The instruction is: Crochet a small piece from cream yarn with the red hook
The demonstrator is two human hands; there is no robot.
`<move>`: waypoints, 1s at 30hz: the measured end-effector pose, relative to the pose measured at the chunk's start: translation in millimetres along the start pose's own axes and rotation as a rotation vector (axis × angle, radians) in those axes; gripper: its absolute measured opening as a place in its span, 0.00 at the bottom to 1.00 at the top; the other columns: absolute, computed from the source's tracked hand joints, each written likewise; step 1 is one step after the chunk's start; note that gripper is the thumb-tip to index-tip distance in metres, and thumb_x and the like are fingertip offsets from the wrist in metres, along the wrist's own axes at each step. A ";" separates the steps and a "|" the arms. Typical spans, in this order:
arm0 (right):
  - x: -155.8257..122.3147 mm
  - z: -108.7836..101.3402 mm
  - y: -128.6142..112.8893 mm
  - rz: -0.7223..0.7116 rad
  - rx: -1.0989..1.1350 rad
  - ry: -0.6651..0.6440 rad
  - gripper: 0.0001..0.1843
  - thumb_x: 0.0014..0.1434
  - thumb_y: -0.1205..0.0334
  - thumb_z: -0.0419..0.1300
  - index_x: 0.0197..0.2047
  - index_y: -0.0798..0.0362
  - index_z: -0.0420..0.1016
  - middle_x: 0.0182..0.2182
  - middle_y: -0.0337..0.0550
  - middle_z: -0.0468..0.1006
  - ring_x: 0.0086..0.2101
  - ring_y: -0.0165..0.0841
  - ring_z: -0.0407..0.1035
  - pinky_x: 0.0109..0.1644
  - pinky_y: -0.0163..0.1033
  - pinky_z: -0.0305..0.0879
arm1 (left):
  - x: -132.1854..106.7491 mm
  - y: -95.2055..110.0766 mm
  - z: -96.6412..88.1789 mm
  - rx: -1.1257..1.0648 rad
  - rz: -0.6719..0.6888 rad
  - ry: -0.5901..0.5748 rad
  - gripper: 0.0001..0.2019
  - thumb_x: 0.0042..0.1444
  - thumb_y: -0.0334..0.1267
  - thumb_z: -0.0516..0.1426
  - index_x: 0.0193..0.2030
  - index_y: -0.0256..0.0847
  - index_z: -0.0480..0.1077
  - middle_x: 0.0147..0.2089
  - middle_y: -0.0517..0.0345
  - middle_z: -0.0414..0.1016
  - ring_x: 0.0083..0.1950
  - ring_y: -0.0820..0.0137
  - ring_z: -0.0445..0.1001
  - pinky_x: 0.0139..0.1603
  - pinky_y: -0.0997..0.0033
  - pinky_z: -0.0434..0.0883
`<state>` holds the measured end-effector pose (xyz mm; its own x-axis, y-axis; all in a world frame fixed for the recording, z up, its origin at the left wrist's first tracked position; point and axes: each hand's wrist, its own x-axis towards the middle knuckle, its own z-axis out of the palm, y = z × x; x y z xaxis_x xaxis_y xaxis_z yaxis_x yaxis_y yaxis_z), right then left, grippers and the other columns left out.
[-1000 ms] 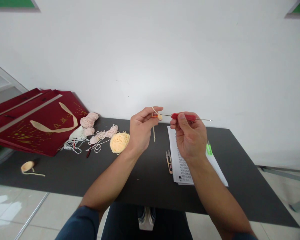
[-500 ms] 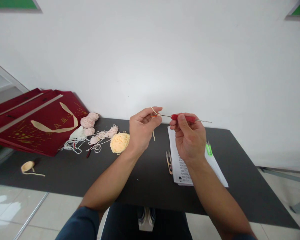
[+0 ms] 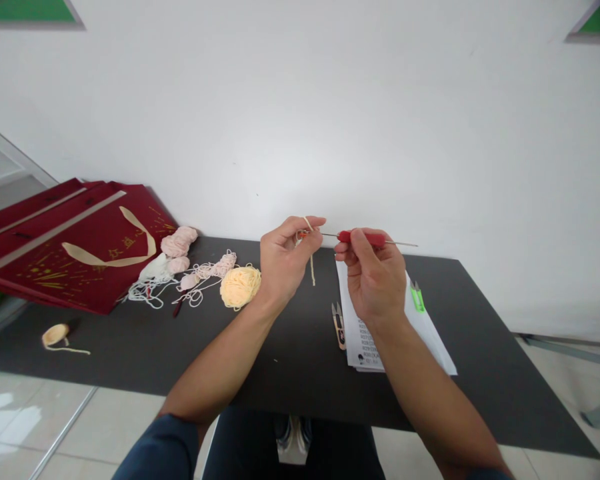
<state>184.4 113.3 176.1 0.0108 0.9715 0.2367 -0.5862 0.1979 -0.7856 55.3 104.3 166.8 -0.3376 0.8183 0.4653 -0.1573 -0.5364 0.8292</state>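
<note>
My right hand (image 3: 377,280) is closed round the red handle of a crochet hook (image 3: 365,239). Thin metal sticks out of both ends of the handle, and the left end reaches to the fingertips of my left hand (image 3: 286,260). That hand pinches a pale yellow yarn (image 3: 313,270), which loops over the index finger and has an end hanging below. Something small and orange (image 3: 304,234) shows between the left fingers; what it is I cannot make out. The fingers hide the hook's left tip.
A yellow yarn ball (image 3: 240,287) and pink yarn (image 3: 179,241) lie left, before dark red gift bags (image 3: 95,267). A small yellow crocheted piece (image 3: 56,333) sits far left. Thread snips (image 3: 339,327) and green-handled snips (image 3: 418,299) flank printed sheets (image 3: 433,343) on the black table (image 3: 500,387).
My right hand has shifted slightly left with the hook, closer to my left hand. The yarn end under my left fingers hangs a little further right and shows more of its length.
</note>
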 end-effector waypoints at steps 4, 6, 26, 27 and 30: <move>-7.8 2.7 4.9 -0.216 -0.133 0.019 0.04 0.63 0.61 0.69 0.40 0.49 0.80 0.32 0.36 0.87 0.28 0.27 0.81 0.34 0.32 0.81 | 2.6 -2.4 1.5 -0.074 -0.013 0.006 0.14 0.56 0.34 0.70 0.49 0.50 0.84 0.38 0.61 0.80 0.41 0.75 0.74 0.46 0.71 0.71; -13.7 2.1 7.8 -0.357 -0.286 0.029 0.04 0.65 0.62 0.68 0.44 0.48 0.82 0.33 0.37 0.87 0.29 0.29 0.81 0.35 0.36 0.83 | 3.7 -2.4 3.1 -0.151 -0.061 0.029 0.18 0.53 0.33 0.71 0.51 0.49 0.83 0.36 0.62 0.79 0.39 0.76 0.74 0.47 0.71 0.71; 9.3 -10.6 11.0 -0.228 0.019 -0.196 0.06 0.60 0.62 0.72 0.40 0.46 0.82 0.39 0.37 0.88 0.30 0.26 0.80 0.33 0.31 0.79 | 10.6 4.0 -1.9 -0.441 -0.260 -0.044 0.18 0.49 0.26 0.68 0.49 0.39 0.82 0.34 0.58 0.79 0.37 0.77 0.74 0.38 0.78 0.69; 10.1 -11.2 9.2 -0.234 0.015 -0.200 0.06 0.60 0.62 0.73 0.40 0.46 0.81 0.39 0.38 0.88 0.30 0.25 0.80 0.33 0.31 0.79 | 10.1 4.0 -1.9 -0.427 -0.250 -0.043 0.18 0.50 0.27 0.67 0.49 0.40 0.83 0.35 0.58 0.79 0.36 0.77 0.73 0.37 0.78 0.69; 11.5 -13.5 5.3 -0.276 -0.030 -0.198 0.07 0.59 0.62 0.73 0.40 0.47 0.80 0.39 0.37 0.88 0.29 0.26 0.80 0.32 0.33 0.78 | 9.1 4.7 -1.2 -0.379 -0.227 -0.032 0.18 0.49 0.29 0.68 0.49 0.42 0.83 0.36 0.58 0.79 0.35 0.77 0.72 0.34 0.77 0.68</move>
<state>192.3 127.3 166.9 0.0067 0.8372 0.5468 -0.5586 0.4567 -0.6924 50.3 109.0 174.6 -0.2274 0.9270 0.2983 -0.5559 -0.3751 0.7418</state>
